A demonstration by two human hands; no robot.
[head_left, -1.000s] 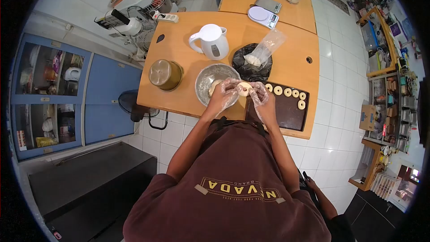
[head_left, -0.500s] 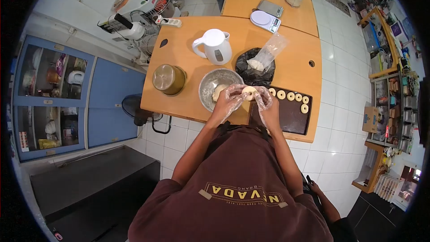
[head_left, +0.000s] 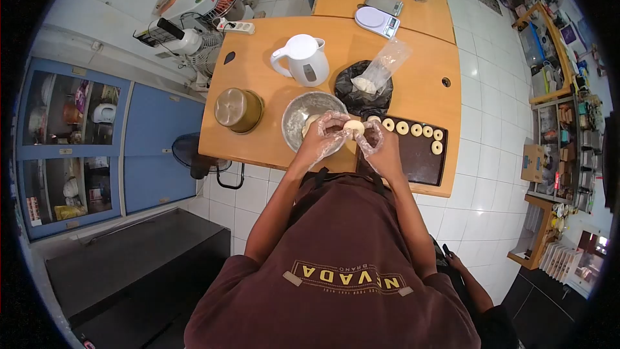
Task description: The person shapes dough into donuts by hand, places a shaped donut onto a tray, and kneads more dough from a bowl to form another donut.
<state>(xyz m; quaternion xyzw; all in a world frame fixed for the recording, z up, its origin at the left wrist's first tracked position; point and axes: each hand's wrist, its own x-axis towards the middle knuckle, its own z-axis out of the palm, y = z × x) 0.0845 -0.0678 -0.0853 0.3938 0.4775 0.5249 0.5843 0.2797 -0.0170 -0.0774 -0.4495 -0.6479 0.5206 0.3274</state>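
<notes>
A pale piece of dough [head_left: 354, 128] is held between my two hands, above the table's front edge. My left hand [head_left: 328, 134], in a floury clear glove, pinches its left side, over the rim of a steel bowl [head_left: 294, 114]. Dough in that bowl is partly hidden behind the hand. On the right side of the piece, my right hand [head_left: 380, 145], gloved too, grips with its fingertips. Beside and partly under this hand lies a dark tray [head_left: 420, 163], with several dough rings [head_left: 416, 130] along its back and right edges.
Behind the bowl stands a white kettle [head_left: 303, 59], with a gold-coloured pot [head_left: 237, 110] to the left. A black bag [head_left: 349, 94] holds a clear bag [head_left: 389, 64]. Scales [head_left: 377, 21] stand further back. Another person's arm [head_left: 470, 283] shows at the lower right.
The dough piece has turned between my fingers, and its hole no longer shows clearly. Both hands stay close together. The whole view has shifted slightly.
</notes>
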